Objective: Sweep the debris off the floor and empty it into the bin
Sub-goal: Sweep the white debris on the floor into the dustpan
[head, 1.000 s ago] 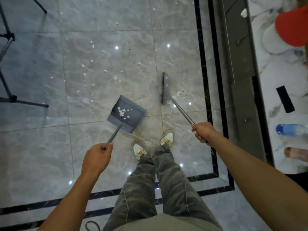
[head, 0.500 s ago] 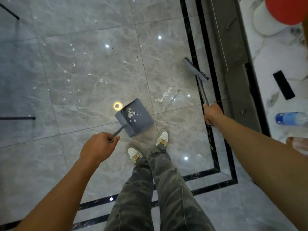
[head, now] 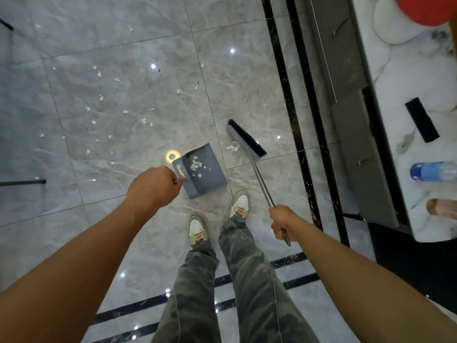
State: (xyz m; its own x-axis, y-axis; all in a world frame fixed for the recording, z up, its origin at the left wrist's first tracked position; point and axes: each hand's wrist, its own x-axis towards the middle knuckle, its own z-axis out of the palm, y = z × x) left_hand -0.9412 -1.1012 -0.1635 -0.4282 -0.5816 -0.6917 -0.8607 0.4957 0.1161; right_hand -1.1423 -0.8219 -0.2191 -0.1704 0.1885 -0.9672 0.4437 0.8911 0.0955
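A grey dustpan [head: 206, 178] rests on the marble floor just ahead of my feet, with white paper scraps inside it. My left hand [head: 154, 185] is closed on its handle, which the hand hides. My right hand [head: 282, 222] grips the metal pole of a broom whose grey head with black bristles [head: 246, 139] sits on the floor to the right of the pan. A small heap of white scraps [head: 233, 146] lies between broom head and pan. More scraps [head: 101, 97] are scattered over the tiles further out to the left. No bin is in view.
A grey cabinet [head: 356, 120] with a white marble top runs along the right, carrying a blue-capped bottle [head: 431, 170], a black block [head: 421, 120] and a red object [head: 425, 8]. Black tripod legs [head: 23, 181] reach in from the left. A black border stripe [head: 286, 95] crosses the floor.
The broom head has swung back from near the black border toward the dustpan, close behind the scrap heap. The dustpan has turned slightly, its mouth more toward the broom.
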